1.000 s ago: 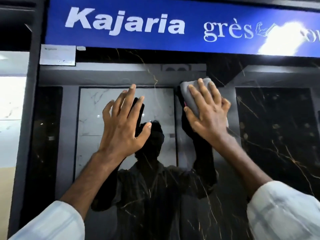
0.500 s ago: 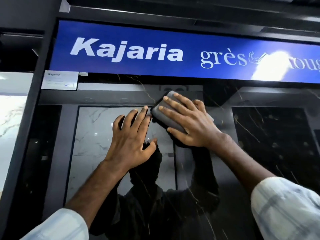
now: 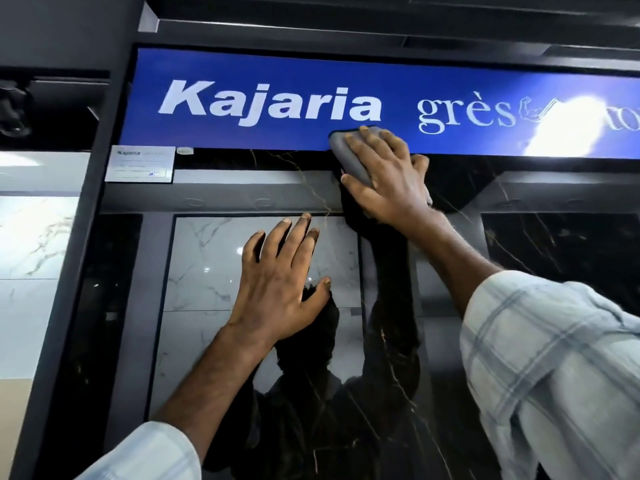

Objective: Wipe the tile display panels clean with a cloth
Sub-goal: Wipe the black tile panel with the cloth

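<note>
**Cloth at the top edge of the dark panel, under the flat right hand**

Head view. Right hand [image 3: 386, 178] lies spread, fingers straight, pressing a small grey folded cloth [image 3: 348, 159] against the surface. Cloth pokes out beyond the fingertips, straddling the lower edge of the blue "Kajaria" sign band [image 3: 242, 133] and the top of the glossy black gold-veined tile display panel [image 3: 536, 254]. Left hand [image 3: 280, 282] rests open, fingers extended, flat on the same panel below and to the left of the right hand, holding nothing; likely bracing.

Handling, as judged: cloth looks soft, light, limp; best kept under a flat palm, since a loose edge could slide out on so slick a face. Panel looks hard, polished, slippery, and fixed in its frame.

Hard to read: most of the cloth hides beneath the right palm. Reflections of the person and of pale marbled tiles cover the panel, so dust or streaks cannot be told. Glare blots the sign's right end. A small white label [image 3: 140, 164] beyond the left fingertips is illegible.
</note>
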Available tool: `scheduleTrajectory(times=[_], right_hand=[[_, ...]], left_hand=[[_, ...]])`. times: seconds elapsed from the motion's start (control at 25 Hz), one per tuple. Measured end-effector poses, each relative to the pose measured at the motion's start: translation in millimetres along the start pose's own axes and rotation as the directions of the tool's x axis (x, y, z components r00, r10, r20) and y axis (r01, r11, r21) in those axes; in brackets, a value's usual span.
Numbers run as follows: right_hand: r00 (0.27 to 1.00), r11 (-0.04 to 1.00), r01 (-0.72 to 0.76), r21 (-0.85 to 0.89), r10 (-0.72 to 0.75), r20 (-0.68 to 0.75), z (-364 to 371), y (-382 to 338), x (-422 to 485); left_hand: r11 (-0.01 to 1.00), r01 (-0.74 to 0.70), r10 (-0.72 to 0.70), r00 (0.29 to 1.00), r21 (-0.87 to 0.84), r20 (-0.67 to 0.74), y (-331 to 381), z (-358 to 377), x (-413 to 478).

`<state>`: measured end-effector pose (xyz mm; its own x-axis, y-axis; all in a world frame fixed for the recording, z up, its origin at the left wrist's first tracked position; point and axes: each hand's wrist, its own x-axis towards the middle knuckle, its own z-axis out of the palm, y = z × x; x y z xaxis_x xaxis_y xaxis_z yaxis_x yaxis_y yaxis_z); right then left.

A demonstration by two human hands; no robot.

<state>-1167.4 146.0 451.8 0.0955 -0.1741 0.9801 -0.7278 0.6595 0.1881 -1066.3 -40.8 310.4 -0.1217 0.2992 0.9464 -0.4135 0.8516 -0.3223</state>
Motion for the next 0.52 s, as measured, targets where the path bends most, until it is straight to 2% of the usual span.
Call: scheduleTrajectory(times=[0.04, 0.08, 0.12, 0.2, 0.24, 0.28, 0.36, 0.4, 0.44, 0.48, 0.52], right_hand=[[0.998, 0.998, -0.054, -0.023, 0.054, 0.021, 1, -8, 2], [0.999, 0.998, 0.005, -0.057, -0.002, 0.042, 2, -19, 2], [0.989, 0.986, 0.141, -0.09, -0.136, 0.058, 3, -29, -2], [0.907, 0.898, 0.419, -0.137, -0.406, 0.112, 8, -27, -15], [0.893, 0.88, 0.45, -0.155, -0.437, 0.11, 7, -11, -19], [0.919, 0.902, 0.395, -0.174, -0.388, 0.074, 5, 11, -18], [0.995, 0.983, 0.104, -0.15, -0.104, 0.005, -9, 56, -16], [0.999, 0.991, -0.041, -0.128, 0.043, 0.016, -15, 68, -16], [0.993, 0.987, -0.11, -0.113, 0.114, 0.029, -18, 70, -17], [0.996, 0.99, -0.078, -0.121, 0.082, 0.033, -18, 62, -20], [0.998, 0.988, 0.055, -0.142, -0.05, 0.044, -15, 52, -27]], left_hand=[[1.0, 0.005, -0.005, 1.0, -0.002, -0.002, 0, 0, 0], [1.0, 0.007, -0.007, 1.0, -0.006, -0.003, 0, -1, 1], [1.0, 0.008, -0.008, 1.0, -0.008, 0.001, -1, -1, 1], [1.0, 0.006, -0.006, 1.0, 0.004, 0.011, -2, -2, 0], [1.0, 0.0, 0.0, 1.0, 0.013, 0.008, -1, -3, 0], [1.0, -0.009, 0.009, 1.0, 0.012, -0.002, 2, -4, 1], [0.999, -0.043, 0.043, 0.999, -0.008, -0.018, 13, -9, 8], [0.998, -0.054, 0.053, 0.999, -0.026, -0.011, 21, -9, 13], [0.998, -0.052, 0.052, 0.999, -0.047, 0.002, 28, -9, 17], [0.997, -0.044, 0.045, 0.999, -0.062, 0.022, 35, -7, 19], [0.998, -0.036, 0.039, 0.998, -0.059, 0.048, 41, -3, 18]])
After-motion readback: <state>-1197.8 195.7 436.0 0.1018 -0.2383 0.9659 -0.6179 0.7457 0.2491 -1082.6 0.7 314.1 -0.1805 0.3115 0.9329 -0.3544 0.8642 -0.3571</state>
